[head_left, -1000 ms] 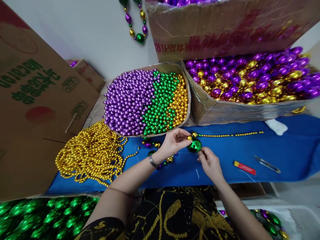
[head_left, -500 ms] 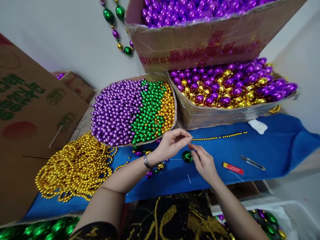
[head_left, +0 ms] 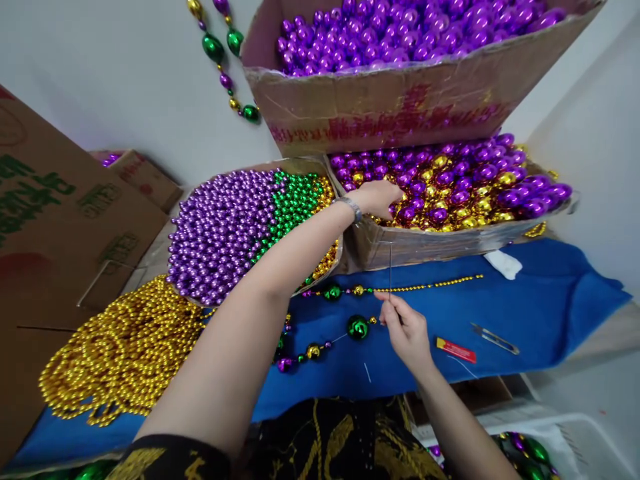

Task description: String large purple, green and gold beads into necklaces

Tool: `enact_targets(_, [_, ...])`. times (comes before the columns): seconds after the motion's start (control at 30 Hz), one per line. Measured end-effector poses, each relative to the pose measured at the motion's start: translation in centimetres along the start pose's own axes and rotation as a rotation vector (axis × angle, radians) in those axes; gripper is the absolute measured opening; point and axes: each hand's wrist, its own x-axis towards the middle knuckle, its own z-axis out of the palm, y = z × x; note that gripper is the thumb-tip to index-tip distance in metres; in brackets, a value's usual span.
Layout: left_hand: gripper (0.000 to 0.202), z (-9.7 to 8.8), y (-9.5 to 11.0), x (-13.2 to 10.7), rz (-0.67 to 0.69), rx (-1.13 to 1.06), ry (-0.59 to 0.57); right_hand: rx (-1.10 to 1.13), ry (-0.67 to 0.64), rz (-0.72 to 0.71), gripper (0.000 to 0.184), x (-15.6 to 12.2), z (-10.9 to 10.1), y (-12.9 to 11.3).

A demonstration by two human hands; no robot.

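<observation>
My left hand (head_left: 379, 198) reaches into the cardboard box (head_left: 430, 241) of purple and gold oval beads (head_left: 450, 180), fingers curled down among them; what they hold is hidden. My right hand (head_left: 404, 327) pinches a thin needle (head_left: 390, 267) that stands upright over the blue cloth (head_left: 540, 300). A half-strung strand with a large green ball (head_left: 358, 327), gold and purple beads lies on the cloth left of that hand. A thin gold bead string (head_left: 430, 285) runs right across the cloth.
A tray of small purple, green and gold beads (head_left: 240, 227) sits at centre left, a heap of gold strings (head_left: 125, 347) beside it. A box of purple beads (head_left: 400, 40) is stacked above. A red tool (head_left: 455, 350) and metal snips (head_left: 495, 339) lie on the cloth.
My left hand left the strand and went up into the purple and gold bead box. The green ball was let go and now lies on the cloth. My right hand raised the needle.
</observation>
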Motion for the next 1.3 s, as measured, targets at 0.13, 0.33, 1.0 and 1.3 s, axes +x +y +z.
enact_targets(0.13, [0.031,0.5,0.0,-0.3,0.003,-0.106,0.086,-0.098,0.035,-0.038,0.031,-0.5,-0.1,0.1])
enact_targets(0.33, [0.039,-0.1,1.7,-12.0,-0.057,-1.145,0.406,-0.203,0.076,-0.209,0.029,-1.3,-0.1,0.3])
enact_targets(1.0, [0.035,4.7,2.1,-24.3,-0.509,-1.713,0.456,-0.337,-0.121,-0.387,0.033,-2.1,2.0,0.3])
enact_targets(1.3, [0.039,3.7,1.9,-26.1,-0.522,-1.547,0.433,-0.375,-0.141,-0.424,0.033,-2.0,2.4,-0.4])
